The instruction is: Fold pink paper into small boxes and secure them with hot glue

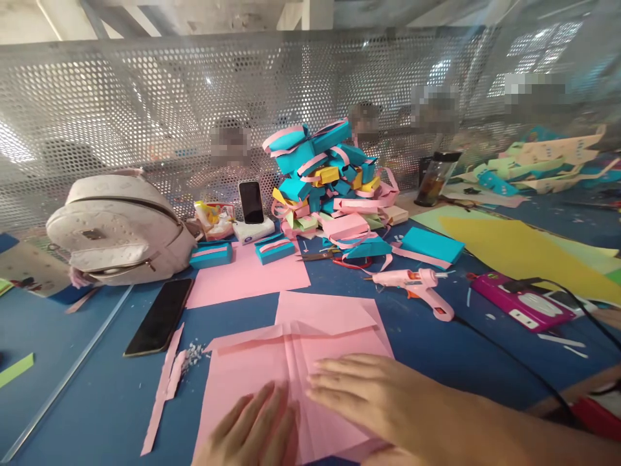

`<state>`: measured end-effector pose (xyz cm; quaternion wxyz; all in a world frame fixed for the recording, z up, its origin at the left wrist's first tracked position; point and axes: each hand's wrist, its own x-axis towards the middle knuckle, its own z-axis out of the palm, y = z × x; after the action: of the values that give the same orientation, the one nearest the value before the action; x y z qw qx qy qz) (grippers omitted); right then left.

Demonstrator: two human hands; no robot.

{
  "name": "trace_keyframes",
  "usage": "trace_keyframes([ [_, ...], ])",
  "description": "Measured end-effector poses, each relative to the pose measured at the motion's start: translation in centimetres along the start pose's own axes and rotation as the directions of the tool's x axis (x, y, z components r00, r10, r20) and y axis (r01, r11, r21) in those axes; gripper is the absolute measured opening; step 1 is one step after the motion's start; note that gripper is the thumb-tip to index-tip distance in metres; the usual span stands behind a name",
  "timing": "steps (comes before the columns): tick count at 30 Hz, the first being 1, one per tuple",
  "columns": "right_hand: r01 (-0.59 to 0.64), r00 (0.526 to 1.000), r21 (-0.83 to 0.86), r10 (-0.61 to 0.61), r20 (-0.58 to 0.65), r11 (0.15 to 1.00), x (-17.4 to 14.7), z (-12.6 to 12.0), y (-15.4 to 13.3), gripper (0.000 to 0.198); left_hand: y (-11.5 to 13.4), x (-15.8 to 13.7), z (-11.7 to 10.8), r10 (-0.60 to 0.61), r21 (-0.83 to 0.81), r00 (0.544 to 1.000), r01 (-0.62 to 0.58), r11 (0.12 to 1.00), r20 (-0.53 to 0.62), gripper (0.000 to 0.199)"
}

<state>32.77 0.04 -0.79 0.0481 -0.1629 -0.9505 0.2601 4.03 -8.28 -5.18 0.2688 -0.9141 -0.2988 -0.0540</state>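
Observation:
A creased sheet of pink paper [252, 362] lies in front of me, with a fold along its far edge and creases down its middle. My left hand [255, 427] rests on its near left part, fingers stretched out. Flat on the right half lies my right hand [373, 395], its fingers pointing left toward the middle creases. Another pink sheet [325, 307] shows from under the far edge. Beyond my right hand, a pink hot glue gun [412, 285] lies on its side on the blue table.
A heap of blue and pink paper boxes [330, 181] stands at the back, with scissors [317, 255] before it. At left are a white backpack [116, 226], a black phone [162, 317] and torn pink strips [162, 395]. A magenta power strip [524, 304] and yellow paper [528, 252] lie right.

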Motion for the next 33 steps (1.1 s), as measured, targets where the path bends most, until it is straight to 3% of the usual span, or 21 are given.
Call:
trace_keyframes([
  [2,0.007,0.999,-0.046,-0.009,-0.037,0.999,0.0,0.7,0.4,0.065,0.0,-0.1,0.5,0.003,0.003,1.000,-0.003,1.000,0.005,0.039],
  [6,-0.006,0.995,-0.146,-0.008,-0.096,0.989,0.0,1.1,0.9,0.039,-0.7,0.8,-0.5,-0.016,-0.108,0.999,0.019,0.994,0.029,0.043],
  [10,-0.059,0.988,-0.260,0.019,-0.155,0.964,0.4,0.4,1.5,0.035,-1.7,2.3,-1.8,-0.158,-0.268,0.983,0.177,0.947,0.091,0.052],
  [13,-0.107,0.973,-0.340,0.029,-0.227,0.934,0.8,0.5,2.1,0.042,-2.1,2.9,-1.5,-0.226,-0.151,0.972,0.234,0.961,0.066,0.058],
  [16,-0.145,0.951,-0.434,0.004,-0.308,0.889,1.5,1.3,2.4,0.041,-1.9,2.9,-0.5,-0.251,0.006,0.967,0.251,0.968,-0.046,0.057],
  [21,-0.167,0.902,-0.568,-0.108,-0.419,0.806,2.7,3.0,2.3,0.030,-1.5,3.1,0.4,-0.205,-0.002,0.974,0.205,0.979,-0.102,0.046],
  [27,-0.075,0.881,-0.582,-0.219,-0.419,0.810,3.0,4.8,2.0,0.035,-1.4,3.0,1.0,-0.063,0.007,0.997,0.063,0.998,-0.040,0.040],
  [30,-0.049,0.906,-0.515,-0.179,-0.384,0.856,2.7,5.8,1.8,0.037,-0.9,2.5,1.6,-0.056,0.020,0.998,0.057,0.998,-0.038,0.043],
  [33,-0.052,0.956,-0.420,-0.075,-0.283,0.906,1.9,5.9,1.9,0.064,-0.5,1.6,1.7,-0.056,0.059,0.998,0.056,0.997,-0.010,0.055],
])
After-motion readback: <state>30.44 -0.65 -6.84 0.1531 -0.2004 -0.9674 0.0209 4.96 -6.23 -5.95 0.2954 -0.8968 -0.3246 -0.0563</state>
